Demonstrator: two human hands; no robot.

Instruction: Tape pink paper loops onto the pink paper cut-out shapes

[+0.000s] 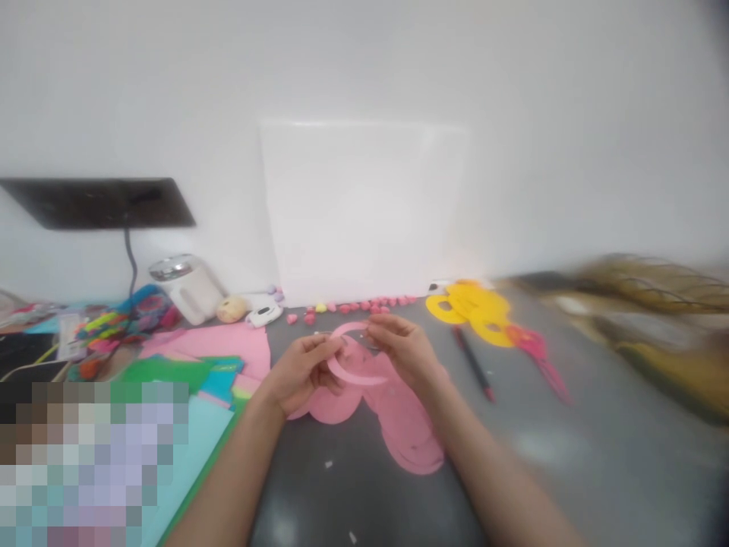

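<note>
Between my two hands is a curved pink paper strip [358, 374], a ring shape with a gap at its right side. My left hand [304, 368] pinches the strip's left side. Closed around its upper right end are the fingertips of my right hand [402, 342]. Beneath the hands, several round pink paper pieces [407, 429] lie overlapping on the dark grey table [319, 501]. Right of my right hand, a dark pen with red ends [474, 365] lies by yellow paper rings [475, 308] and pink-handled scissors [538, 353].
A white board [364, 213] leans on the wall, with small pink and red pieces [364, 307] along its foot. At left are coloured paper sheets [199, 433], a white kettle-like container [190, 292] and a dark panel [102, 203]. A wire basket [654, 281] stands at right.
</note>
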